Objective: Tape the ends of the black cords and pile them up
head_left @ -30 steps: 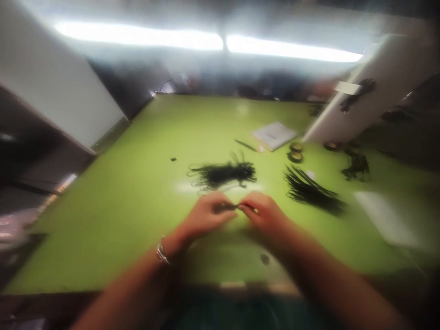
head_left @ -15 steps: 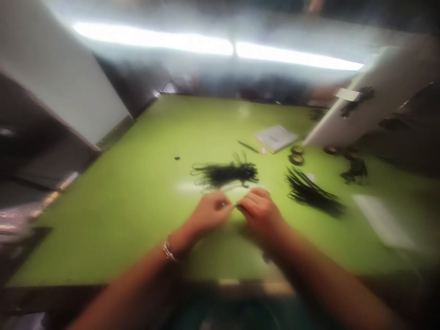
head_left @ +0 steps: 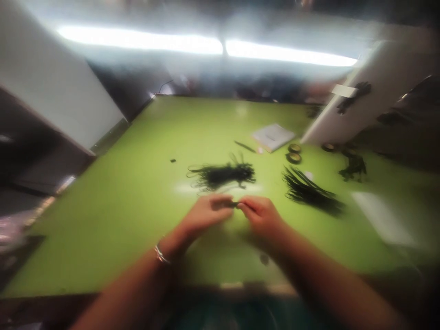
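Observation:
The picture is blurred. My left hand (head_left: 206, 213) and my right hand (head_left: 259, 213) meet fingertip to fingertip over the green table (head_left: 120, 206), pinching a small dark strand (head_left: 234, 204) between them. A bracelet sits on my left wrist. Just beyond my hands lies a tangled pile of black strands (head_left: 223, 175). To the right lies a straighter bundle of black strands (head_left: 309, 191).
A white booklet (head_left: 273, 136) and a dark pen (head_left: 244, 146) lie farther back, with two small round rolls (head_left: 294, 153) beside them. A white slanted board (head_left: 360, 96) stands at the right, another black clump (head_left: 354, 165) below it. A white panel (head_left: 51, 87) borders the left.
My hands stay together on the strand with small finger movements. The view has shifted slightly; nothing on the table has moved.

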`<action>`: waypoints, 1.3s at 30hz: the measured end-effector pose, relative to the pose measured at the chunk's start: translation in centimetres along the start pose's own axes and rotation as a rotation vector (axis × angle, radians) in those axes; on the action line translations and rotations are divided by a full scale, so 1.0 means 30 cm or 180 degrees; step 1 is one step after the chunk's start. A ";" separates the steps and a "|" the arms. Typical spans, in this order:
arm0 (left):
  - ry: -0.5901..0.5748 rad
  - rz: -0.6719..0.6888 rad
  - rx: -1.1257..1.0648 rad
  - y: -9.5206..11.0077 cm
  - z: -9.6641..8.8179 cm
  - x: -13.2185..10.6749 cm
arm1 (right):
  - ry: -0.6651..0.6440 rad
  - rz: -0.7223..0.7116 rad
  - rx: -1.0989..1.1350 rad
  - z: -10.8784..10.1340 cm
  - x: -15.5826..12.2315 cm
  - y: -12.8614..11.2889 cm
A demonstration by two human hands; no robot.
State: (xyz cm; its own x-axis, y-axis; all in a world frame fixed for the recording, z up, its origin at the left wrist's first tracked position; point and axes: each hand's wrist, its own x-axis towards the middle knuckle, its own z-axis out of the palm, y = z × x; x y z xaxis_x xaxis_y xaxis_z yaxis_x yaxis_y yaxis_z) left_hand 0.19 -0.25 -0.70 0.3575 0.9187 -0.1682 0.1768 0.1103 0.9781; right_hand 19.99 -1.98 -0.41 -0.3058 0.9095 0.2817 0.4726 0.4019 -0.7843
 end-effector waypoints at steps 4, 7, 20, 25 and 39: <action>-0.0361 -0.0341 -0.0881 0.013 -0.010 -0.002 | 0.0602 -0.0558 -0.0620 0.010 -0.013 0.012; -0.0550 -0.0374 -0.1460 0.022 0.007 -0.006 | 0.0842 -0.0963 -0.1193 0.013 -0.024 0.020; 0.0463 0.0610 -0.0069 -0.025 0.032 0.001 | -0.0203 -0.0549 -0.0541 -0.001 0.002 0.011; 0.0223 0.1540 0.1023 -0.015 0.020 -0.001 | -0.0965 0.0495 0.0142 -0.033 0.008 -0.002; -0.0362 -0.0556 -0.1714 -0.011 0.060 -0.005 | 0.0811 -0.1741 -0.2487 -0.008 -0.020 -0.002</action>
State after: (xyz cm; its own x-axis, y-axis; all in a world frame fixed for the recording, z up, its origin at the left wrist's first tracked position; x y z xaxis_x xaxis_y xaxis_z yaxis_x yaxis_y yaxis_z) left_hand 1.73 -1.11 -1.23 0.4665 0.8262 -0.3158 -0.2390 0.4615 0.8544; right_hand 20.36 -2.51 -0.40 -0.5011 0.5363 0.6792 0.7602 0.6479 0.0492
